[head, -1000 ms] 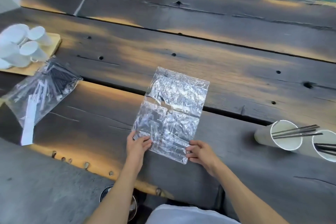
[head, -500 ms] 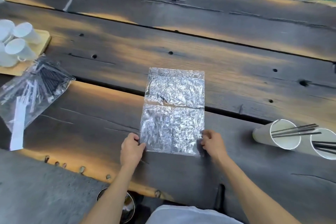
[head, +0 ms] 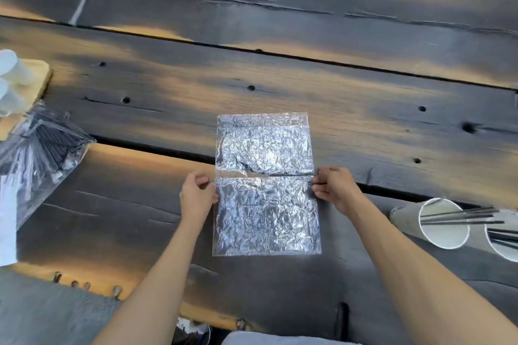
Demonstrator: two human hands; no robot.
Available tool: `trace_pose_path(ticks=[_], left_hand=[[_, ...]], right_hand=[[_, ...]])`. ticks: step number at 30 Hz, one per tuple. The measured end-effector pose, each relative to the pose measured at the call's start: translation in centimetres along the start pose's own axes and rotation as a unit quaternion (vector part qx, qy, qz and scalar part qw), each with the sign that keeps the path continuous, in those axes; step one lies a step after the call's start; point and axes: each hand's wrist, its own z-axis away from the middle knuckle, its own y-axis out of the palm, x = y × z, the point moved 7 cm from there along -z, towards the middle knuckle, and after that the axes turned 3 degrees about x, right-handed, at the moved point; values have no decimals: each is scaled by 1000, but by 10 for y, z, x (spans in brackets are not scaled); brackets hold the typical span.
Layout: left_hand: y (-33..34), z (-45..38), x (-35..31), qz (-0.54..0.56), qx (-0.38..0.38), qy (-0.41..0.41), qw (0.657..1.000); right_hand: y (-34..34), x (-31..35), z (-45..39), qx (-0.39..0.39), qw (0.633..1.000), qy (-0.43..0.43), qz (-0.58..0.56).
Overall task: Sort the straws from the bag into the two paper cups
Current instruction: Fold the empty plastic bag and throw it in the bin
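A crinkled clear plastic bag [head: 266, 185] lies flat in the middle of the dark wooden table [head: 280, 87], with a crease across its middle. My left hand [head: 197, 194] pinches its left edge at the crease and my right hand [head: 335, 187] pinches its right edge there. Two white paper cups lie on their sides at the right: one paper cup [head: 440, 223] holds several dark straws [head: 462, 217], and the other paper cup [head: 504, 235] at the frame edge also holds dark straws. A second clear bag [head: 42, 159] with dark and white straws lies at the far left.
A wooden board [head: 39, 78] with white cups [head: 11, 64] sits at the far left edge. A gap between planks runs across the table under the flat bag. The table's near edge runs along the bottom, with grey floor [head: 42, 316] beyond it.
Both hands moved up from the bag's near corners to its side edges at the crease. The bag now lies straight and flat; the view shifted right.
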Motion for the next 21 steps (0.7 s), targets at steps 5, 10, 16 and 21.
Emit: trace_pose_path(ticks=[5, 10, 16, 21], left_hand=[[9, -44, -32, 27, 18, -26, 999], [21, -59, -45, 39, 32, -87, 995], [36, -63, -50, 55, 89, -63, 992], [40, -50, -67, 77, 137, 11, 987]], right_hand=[[3, 40, -24, -48, 998, -32, -6], [10, 65, -46, -48, 997, -48, 47], [11, 75, -54, -56, 997, -52, -4], [3, 78, -57, -67, 994, -69, -44]])
